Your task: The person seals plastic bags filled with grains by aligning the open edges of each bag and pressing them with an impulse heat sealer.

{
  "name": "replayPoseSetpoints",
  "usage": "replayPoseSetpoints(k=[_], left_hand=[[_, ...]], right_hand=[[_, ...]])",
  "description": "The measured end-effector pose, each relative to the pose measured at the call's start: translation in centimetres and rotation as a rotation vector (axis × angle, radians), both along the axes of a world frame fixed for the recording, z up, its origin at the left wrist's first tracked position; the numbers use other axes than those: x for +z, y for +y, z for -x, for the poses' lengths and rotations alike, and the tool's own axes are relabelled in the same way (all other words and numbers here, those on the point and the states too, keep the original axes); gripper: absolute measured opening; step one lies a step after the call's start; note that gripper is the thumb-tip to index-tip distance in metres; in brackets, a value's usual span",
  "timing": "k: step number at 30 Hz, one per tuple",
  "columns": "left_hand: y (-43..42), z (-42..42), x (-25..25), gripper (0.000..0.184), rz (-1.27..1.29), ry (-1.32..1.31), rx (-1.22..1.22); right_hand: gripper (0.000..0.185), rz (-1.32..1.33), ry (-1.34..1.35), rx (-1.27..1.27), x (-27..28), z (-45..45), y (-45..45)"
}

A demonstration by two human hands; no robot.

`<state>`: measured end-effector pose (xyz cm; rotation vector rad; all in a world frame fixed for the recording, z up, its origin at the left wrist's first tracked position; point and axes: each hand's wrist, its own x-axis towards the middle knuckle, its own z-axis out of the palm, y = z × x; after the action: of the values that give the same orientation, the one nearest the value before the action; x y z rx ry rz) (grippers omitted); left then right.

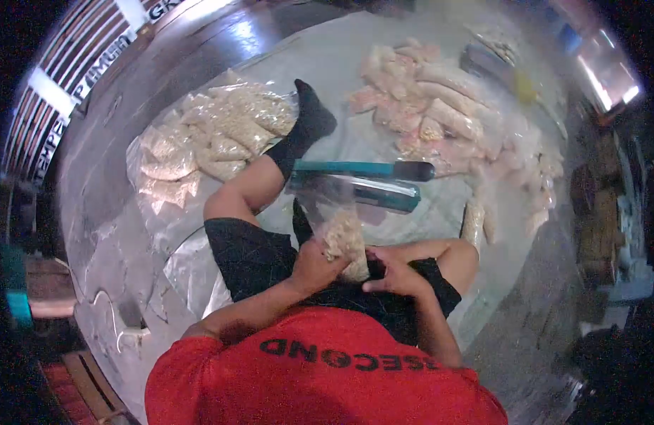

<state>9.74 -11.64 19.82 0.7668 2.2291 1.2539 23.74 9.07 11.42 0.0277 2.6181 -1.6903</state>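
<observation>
A clear plastic bag (pixel 347 239) partly filled with pale pieces stands upright over my lap, its empty upper part spread toward the sealer. My left hand (pixel 318 268) is wrapped round the bag's left side. On the right of the bag, my right hand (pixel 398 275) has its thumb and fingers apart, close to the bag's lower edge. Just beyond the bag lies a long teal and black sealer (pixel 384 193), with its teal arm (pixel 348 168) raised above the base.
Filled clear bags (pixel 228 131) are heaped on a plastic sheet at the left. Another large heap of filled bags (pixel 440 106) spreads at the right. A white cable (pixel 114 319) lies on the floor at the lower left. My bent legs surround the sealer.
</observation>
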Motion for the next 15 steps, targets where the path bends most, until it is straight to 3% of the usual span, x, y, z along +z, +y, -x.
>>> replayPoseSetpoints(k=[1, 2, 4, 5, 6, 8, 15], left_hand=[[-0.6, 0.3, 1.4, 0.075, -0.018, -0.113, 0.149], [-1.0, 0.6, 0.0, 0.075, -0.027, -0.114, 0.178], [-1.3, 1.4, -4.9, 0.064, -0.664, -0.505, 0.506], [-1.3, 1.3, -5.9, 0.053, -0.776, -0.621, 0.549], [-1.8, 1.6, -6.3, 0.053, -0.792, -0.622, 0.567], [-2.6, 2.1, -7.5, 0.053, -0.887, -1.487, 0.588], [-2.3, 1.9, -14.1, 0.049, -0.832, -1.584, 0.564]], right_hand=[[0.078, 0.230, -0.078, 0.014, 1.0, 0.8, -1.7], [0.078, 0.222, -0.083, 0.044, 1.3, 1.4, -2.9], [0.064, 0.620, -0.275, -0.051, 1.9, 2.6, -4.8], [0.047, 0.762, -0.368, -0.114, 4.3, 3.6, -6.4], [0.047, 0.747, -0.380, -0.099, 4.0, 4.2, -7.5], [0.036, 0.573, -0.611, -0.246, 3.1, 4.6, -8.9], [0.031, 0.709, -0.695, -0.356, 7.4, 1.8, -9.6]])
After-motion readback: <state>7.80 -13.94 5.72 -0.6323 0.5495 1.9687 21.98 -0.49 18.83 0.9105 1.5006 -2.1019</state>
